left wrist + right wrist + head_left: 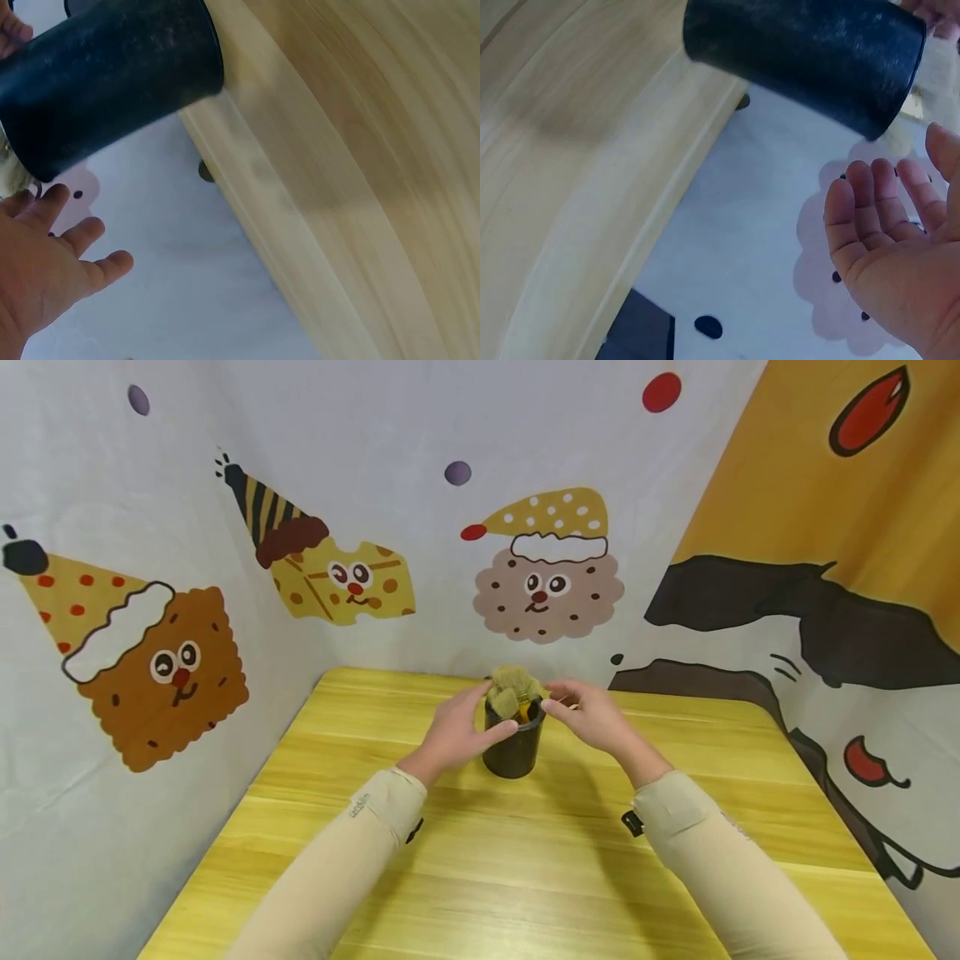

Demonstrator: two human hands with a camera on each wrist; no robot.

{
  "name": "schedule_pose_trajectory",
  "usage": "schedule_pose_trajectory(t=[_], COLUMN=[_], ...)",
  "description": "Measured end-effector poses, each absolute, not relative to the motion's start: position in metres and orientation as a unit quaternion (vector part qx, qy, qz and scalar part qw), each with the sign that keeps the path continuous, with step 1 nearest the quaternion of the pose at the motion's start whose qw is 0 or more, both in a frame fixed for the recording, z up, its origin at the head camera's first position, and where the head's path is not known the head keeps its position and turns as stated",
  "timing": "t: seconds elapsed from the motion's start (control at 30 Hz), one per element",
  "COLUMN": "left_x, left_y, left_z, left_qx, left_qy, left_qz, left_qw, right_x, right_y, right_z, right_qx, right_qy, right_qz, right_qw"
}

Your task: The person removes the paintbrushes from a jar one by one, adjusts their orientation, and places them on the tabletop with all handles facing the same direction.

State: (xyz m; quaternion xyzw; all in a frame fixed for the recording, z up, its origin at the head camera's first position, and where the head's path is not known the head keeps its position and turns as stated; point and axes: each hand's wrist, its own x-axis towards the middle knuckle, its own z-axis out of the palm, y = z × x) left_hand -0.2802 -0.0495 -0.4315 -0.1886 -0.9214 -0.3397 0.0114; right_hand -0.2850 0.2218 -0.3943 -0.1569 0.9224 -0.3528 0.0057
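Observation:
A black cylindrical pot (512, 752) stands upright near the back of the table. Fuzzy tan material (507, 693) bulges above its rim, with a small orange-yellow piece (525, 713) beside it; what exactly these are is unclear. My left hand (459, 727) is at the pot's left side, thumb reaching across the front near the rim and fingers spread. On the opposite side is my right hand (588, 714), its thumb and fingertips close to the rim and the tan material. In the right wrist view the right hand's fingers (885, 199) are loosely bent, thumb apart from them.
The wooden table (480, 877) ends at a white cloth backdrop (435, 652) printed with cartoon food figures, which rises behind and along the left side. More printed cloth hangs on the right.

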Motion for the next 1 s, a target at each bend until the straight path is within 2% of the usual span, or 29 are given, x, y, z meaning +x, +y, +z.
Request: schedule_pose_trajectory(t=[0.17, 0.37, 0.63, 1.0], left_x=[-0.282, -0.284, -0.286, -0.285], left_y=[-0.041, -0.04, -0.039, -0.038], left_z=[-0.433, -0.436, -0.442, -0.438], left_qx=[-0.169, -0.15, -0.139, -0.129], left_qy=[-0.919, -0.907, -0.882, -0.883], left_qz=[-0.355, -0.393, -0.448, -0.448], left_qw=[0.004, -0.016, -0.042, -0.053], right_x=[-0.286, -0.29, -0.295, -0.296], right_y=[0.208, 0.196, 0.187, 0.184], right_z=[-0.398, -0.403, -0.4, -0.404], right_qx=[-0.165, -0.131, -0.105, -0.105], right_qy=[0.925, 0.923, 0.929, 0.929], right_qz=[-0.341, -0.363, -0.353, -0.352], right_qw=[0.003, -0.004, 0.016, -0.046])
